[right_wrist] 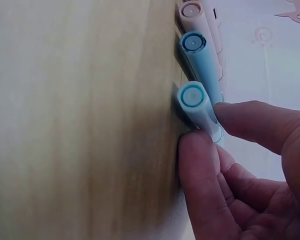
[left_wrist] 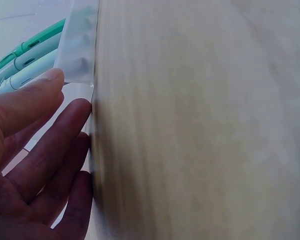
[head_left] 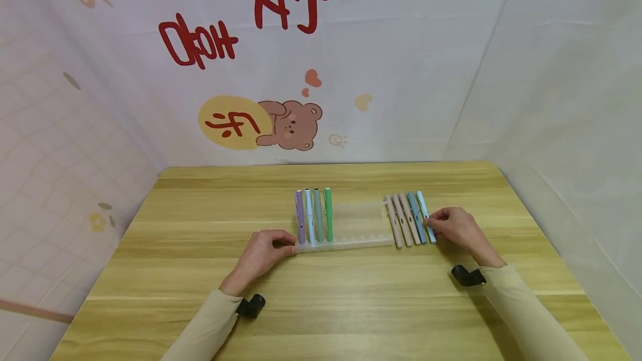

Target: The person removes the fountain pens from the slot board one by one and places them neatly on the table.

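At centre frame, a clear tray (head_left: 358, 220), pinched at its left end by the left hand (head_left: 263, 250), already holds four pens (head_left: 318, 219), while at centre right the right hand (head_left: 460, 228) pinches a pale blue pen (head_left: 423, 207), one of five apparently left to add.

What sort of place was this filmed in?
Probably a small recording booth: creased pale sheets, one printed with a cartoon bear, enclose the back and sides of a wood-grain table, and black wrist-worn devices are in view.
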Demonstrator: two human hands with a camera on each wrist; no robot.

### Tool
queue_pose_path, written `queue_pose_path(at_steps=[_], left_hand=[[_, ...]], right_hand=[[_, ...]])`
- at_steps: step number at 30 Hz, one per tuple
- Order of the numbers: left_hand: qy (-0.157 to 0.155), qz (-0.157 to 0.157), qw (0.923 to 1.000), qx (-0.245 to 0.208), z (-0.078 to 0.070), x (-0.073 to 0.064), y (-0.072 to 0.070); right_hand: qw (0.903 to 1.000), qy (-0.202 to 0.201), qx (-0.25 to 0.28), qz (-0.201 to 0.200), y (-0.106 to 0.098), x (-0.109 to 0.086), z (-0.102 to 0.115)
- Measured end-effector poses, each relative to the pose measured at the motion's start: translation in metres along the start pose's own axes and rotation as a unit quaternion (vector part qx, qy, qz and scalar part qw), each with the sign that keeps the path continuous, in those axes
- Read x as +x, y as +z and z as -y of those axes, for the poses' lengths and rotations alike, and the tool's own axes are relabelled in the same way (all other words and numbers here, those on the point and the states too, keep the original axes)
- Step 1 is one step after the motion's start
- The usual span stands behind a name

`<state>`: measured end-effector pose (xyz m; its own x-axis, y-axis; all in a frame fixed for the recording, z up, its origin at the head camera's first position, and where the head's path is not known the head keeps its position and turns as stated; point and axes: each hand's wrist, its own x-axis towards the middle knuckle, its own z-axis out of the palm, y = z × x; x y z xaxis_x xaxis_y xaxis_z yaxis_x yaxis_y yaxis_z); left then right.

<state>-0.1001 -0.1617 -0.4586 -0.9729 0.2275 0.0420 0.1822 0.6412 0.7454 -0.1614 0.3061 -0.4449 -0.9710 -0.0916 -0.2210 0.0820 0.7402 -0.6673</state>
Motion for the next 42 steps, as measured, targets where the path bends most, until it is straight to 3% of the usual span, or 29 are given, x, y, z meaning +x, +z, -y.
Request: queue_pose_path(at_steps=[9,19,30,36,42], left_hand=[[0.010,0.002,0.9999,0.005,0.000,0.000,0.001],[0.000,0.000,1.0000,-0.002,0.001,0.001,0.000],[-0.003,0.001,1.0000,0.000,0.001,0.001,0.000],[-0.005,0.002,1.0000,-0.001,0.000,0.001,0.000],[-0.002,0.002,1.0000,0.003,0.000,0.001,-0.001]], right_hand=[[0.9999,0.002,-0.004,-0.016,-0.001,-0.006,-0.002],[0.9953,-0.050,-0.052,-0.064,-0.001,-0.025,0.008],[0.9900,-0.114,0.034,-0.076,0.012,-0.047,0.046],[0.9799,-0.164,0.077,-0.083,0.031,-0.052,0.060],[0.9694,-0.206,0.076,-0.109,0.051,-0.058,0.078]])
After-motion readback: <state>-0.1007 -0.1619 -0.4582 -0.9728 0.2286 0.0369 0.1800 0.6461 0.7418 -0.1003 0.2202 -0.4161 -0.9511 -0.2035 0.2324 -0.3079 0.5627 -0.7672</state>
